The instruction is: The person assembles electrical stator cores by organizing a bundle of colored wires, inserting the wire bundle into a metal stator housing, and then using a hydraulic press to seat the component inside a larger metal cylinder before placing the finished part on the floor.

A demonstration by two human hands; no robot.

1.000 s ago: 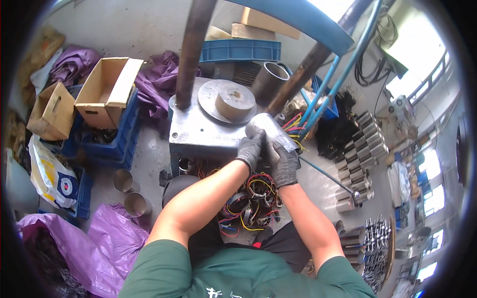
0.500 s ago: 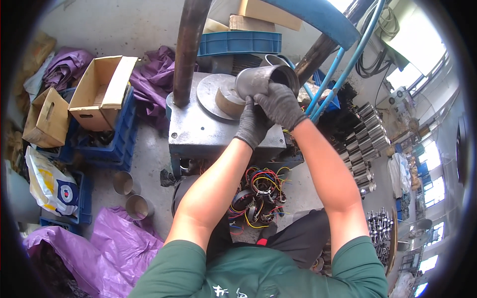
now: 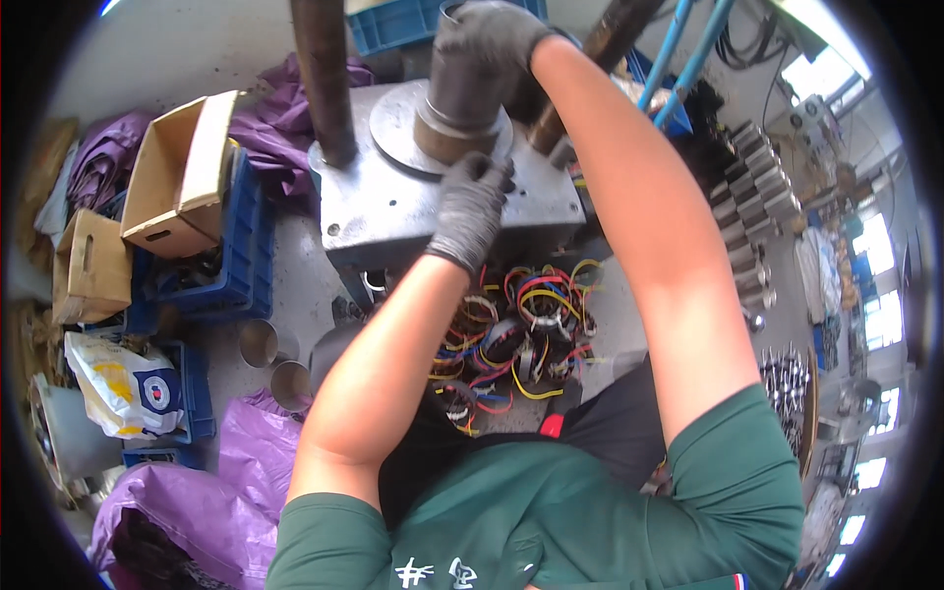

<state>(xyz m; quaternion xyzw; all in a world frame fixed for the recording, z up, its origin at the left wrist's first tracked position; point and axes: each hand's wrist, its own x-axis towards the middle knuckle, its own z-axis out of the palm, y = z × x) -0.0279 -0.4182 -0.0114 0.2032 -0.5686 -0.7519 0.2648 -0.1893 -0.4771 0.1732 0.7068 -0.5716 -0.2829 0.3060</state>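
Note:
A dark grey metal cylinder [image 3: 462,93] stands upright on a brownish ring-shaped block [image 3: 447,143], which rests on the round plate [image 3: 398,138] of a press. My right hand [image 3: 492,37], in a dark grey knit glove, grips the cylinder's upper end from the right; its fingertips are partly hidden. Just in front of the block is my gloved left hand [image 3: 470,211], its fingers loosely bent and apart, holding nothing. Whether its fingertips touch the block I cannot tell. Beneath the plate lies the press's flat metal bed [image 3: 364,211].
Dark steel posts [image 3: 323,84] flank the plate. Wire-wound motor stators [image 3: 521,344] with coloured leads lie below the bed. Stacked metal cylinders [image 3: 757,197] stand at right. Cardboard boxes [image 3: 182,172], blue crates [image 3: 246,256] and purple sheeting [image 3: 187,511] fill the left side.
The cylinder has gone from tilted in both hands to upright on the block. My left hand has let go and come down toward me; my right hand has moved up to the cylinder's top.

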